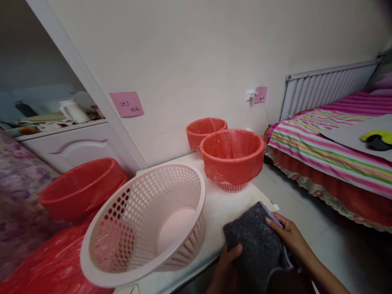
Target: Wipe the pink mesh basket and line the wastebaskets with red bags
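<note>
Both hands are on the grey felt cloth at the near edge of the white worktop. The left hand pinches its lower edge, fingers closed on it; the right hand clamps the right side. The cloth's long axis runs away from the person, toward the bag-lined red basket. The pale pink basket sits just left, nearer the left hand.

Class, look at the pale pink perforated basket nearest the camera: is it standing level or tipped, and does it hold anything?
Tipped and empty. The pink basket leans with its opening towards the camera, and its bare bottom shows inside.
</note>
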`<state>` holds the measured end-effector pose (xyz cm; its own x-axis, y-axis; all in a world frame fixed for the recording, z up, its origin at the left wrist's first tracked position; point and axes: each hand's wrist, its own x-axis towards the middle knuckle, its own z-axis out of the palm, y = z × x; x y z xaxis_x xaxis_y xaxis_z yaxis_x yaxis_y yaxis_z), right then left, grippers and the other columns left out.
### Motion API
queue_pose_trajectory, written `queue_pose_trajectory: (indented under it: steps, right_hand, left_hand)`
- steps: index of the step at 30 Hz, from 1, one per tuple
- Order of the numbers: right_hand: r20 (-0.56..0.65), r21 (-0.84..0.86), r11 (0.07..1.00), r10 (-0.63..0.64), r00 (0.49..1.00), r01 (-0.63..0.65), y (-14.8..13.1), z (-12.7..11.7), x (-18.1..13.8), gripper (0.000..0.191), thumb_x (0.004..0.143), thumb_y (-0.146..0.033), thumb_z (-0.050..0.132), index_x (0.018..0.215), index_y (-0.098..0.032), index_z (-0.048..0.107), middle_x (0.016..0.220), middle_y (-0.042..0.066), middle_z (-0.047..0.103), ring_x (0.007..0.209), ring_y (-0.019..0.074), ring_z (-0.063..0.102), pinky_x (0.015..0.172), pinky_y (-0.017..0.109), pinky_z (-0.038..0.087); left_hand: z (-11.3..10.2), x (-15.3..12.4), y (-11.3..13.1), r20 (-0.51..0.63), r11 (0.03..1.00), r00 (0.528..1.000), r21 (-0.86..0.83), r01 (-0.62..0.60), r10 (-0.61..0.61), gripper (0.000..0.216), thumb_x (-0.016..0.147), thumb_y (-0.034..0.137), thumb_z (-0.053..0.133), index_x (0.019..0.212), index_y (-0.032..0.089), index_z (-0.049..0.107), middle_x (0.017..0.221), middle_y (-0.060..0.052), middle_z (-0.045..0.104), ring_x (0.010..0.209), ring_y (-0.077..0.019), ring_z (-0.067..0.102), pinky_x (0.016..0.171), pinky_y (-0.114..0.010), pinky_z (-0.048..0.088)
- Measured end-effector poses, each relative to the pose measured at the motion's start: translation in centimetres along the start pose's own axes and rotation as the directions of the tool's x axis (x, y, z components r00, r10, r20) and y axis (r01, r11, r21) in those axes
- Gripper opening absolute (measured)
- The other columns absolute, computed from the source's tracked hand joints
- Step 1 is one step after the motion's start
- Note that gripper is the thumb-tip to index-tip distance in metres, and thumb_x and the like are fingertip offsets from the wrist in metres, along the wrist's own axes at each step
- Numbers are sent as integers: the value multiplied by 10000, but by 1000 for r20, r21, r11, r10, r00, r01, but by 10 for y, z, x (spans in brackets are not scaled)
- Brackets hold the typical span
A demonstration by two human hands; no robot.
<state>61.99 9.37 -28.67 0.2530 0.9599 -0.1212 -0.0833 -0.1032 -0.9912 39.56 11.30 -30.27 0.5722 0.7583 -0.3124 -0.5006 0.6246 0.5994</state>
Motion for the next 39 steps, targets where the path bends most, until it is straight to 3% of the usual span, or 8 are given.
queue_pose_trajectory:
  steps: [4,8,11,15,20,25,32,39]
  right_hand:
    - [-5,-91,995,-27,1000,27,7,-4,6,483,802,-583,615,1065,-189,706,984,43,753,1011,332,654,846,403,504]
    - [-15,-208,975,-83,996,78,12,-5,10,468,808,-579,602,1060,-196,698,1007,50,749,990,325,653,909,428,472]
    - [2,-130,989,-77,997,76,7,0,8,447,763,-508,679,1083,-197,673,1073,67,736,1028,325,645,951,447,457]
    - [80,65,993,-105,991,100,2,4,17,554,705,-393,739,1207,-215,589,1219,85,685,1109,300,627,990,436,456]
    - [-95,-147,977,-171,981,156,27,-6,45,537,672,-404,723,1152,-193,604,1078,104,721,1049,309,646,981,473,458]
    - [-90,-291,940,-213,973,179,40,-7,48,485,696,-316,659,1174,-249,614,1128,52,714,1063,277,643,997,456,455]
    - [36,-457,822,-364,931,339,20,37,24,494,764,-157,524,1247,-231,598,1260,86,644,1171,251,591,1042,419,442]
    - [207,-627,661,-369,906,412,51,91,16,639,758,-53,442,1388,-149,489,1381,140,571,1302,255,503,1122,457,392]
  left_hand:
    - [-8,5,-6,-129,999,991,46,-20,26,484,728,412,728,1138,163,661,1056,-133,753,1168,-349,614,1062,-523,393]
    - [-9,8,-7,-140,995,990,99,-2,16,554,760,550,676,1147,153,662,1128,-150,728,1191,-344,598,1069,-503,393]
    - [-6,10,-4,-134,976,987,212,-55,85,598,764,588,656,1166,146,652,1160,-162,710,1184,-347,601,1060,-497,405]
    - [-5,25,7,-143,929,962,325,-176,232,675,699,467,763,1271,164,572,1184,-152,698,1191,-345,592,1051,-472,415]
    - [-15,47,15,-224,853,889,445,-272,400,741,598,299,813,1270,152,537,1141,-134,704,1161,-339,595,1023,-443,428]
    - [-19,48,13,-225,823,874,496,-277,430,634,547,234,815,1136,154,594,1112,-134,707,1076,-331,632,965,-433,466]
    - [-16,46,9,-205,813,885,518,-265,419,527,626,327,777,1091,166,588,1055,-128,713,1066,-326,641,942,-426,481]
    - [-23,43,9,-240,780,859,573,-251,453,636,604,322,779,1176,145,565,1194,-165,668,1197,-346,565,1068,-423,378]
